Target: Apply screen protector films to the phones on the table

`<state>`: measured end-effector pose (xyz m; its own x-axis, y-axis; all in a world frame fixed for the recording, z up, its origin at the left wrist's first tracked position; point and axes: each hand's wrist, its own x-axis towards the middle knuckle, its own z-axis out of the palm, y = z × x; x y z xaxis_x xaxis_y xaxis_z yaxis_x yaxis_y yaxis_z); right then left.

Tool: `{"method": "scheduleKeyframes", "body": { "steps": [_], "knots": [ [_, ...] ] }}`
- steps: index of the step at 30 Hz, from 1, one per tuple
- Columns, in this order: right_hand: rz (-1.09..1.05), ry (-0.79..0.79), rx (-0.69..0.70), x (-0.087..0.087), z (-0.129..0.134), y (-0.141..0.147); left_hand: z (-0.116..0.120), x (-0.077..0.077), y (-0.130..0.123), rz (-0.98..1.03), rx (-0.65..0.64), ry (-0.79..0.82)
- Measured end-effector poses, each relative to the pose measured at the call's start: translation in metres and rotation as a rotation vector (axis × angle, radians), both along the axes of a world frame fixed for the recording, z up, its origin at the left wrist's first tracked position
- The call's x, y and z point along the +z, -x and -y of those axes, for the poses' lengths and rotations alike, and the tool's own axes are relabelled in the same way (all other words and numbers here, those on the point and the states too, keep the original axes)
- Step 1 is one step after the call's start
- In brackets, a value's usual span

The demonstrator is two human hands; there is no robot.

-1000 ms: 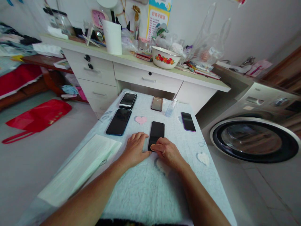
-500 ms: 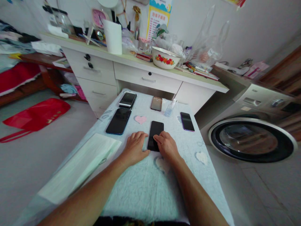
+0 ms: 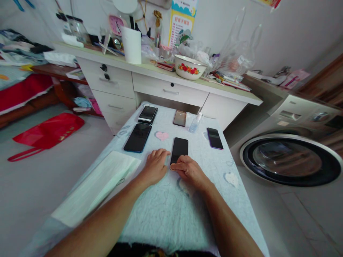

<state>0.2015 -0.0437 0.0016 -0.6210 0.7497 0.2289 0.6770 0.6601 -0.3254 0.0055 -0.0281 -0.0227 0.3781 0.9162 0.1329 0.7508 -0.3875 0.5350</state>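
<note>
A black smartphone (image 3: 179,148) lies screen up on the cloth-covered table. My right hand (image 3: 189,170) is over its near end, fingers closed and pressed down on the glass; anything held in them is too hidden to name. Palm down on the cloth, my left hand (image 3: 156,165) rests just left of the phone, fingers loosely stretched and holding nothing. Beyond it lies a larger dark phone (image 3: 138,137), with stacked phones (image 3: 148,113) behind. A phone case (image 3: 179,118) and a clear spray bottle (image 3: 195,122) stand farther back. To the right is a purple-edged phone (image 3: 214,138).
A white flat packet (image 3: 96,187) lies along the table's left side. Behind the table stands a white desk (image 3: 171,91) bearing an enamel bowl (image 3: 189,67) and a paper roll (image 3: 132,45). A washing machine (image 3: 284,121) is at right, a red bag (image 3: 50,130) on the floor.
My right hand has slid down the phone's screen toward its near end. My left thumb has drawn back from the phone's lower left edge. The view has shifted slightly.
</note>
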Motion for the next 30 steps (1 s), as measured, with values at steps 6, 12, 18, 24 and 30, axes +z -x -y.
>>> {"method": "scheduleKeyframes", "body": {
  "steps": [6,12,18,24,30],
  "knots": [
    [0.001,0.005,0.005,-0.001,0.003,0.005,-0.001,-0.001,0.000,-0.004,0.001,-0.039],
    [-0.007,-0.006,0.030,-0.002,0.002,0.003,-0.002,-0.003,-0.002,-0.007,0.008,-0.064],
    [-0.034,0.007,0.054,-0.007,-0.001,-0.011,-0.002,-0.003,-0.003,-0.017,0.032,-0.051],
    [-0.044,0.009,0.060,-0.009,0.001,-0.008,-0.001,-0.001,-0.004,-0.025,0.036,-0.053],
    [-0.010,-0.041,0.044,-0.005,0.004,0.005,-0.001,-0.002,-0.005,-0.022,0.039,-0.070]
  ]
}}
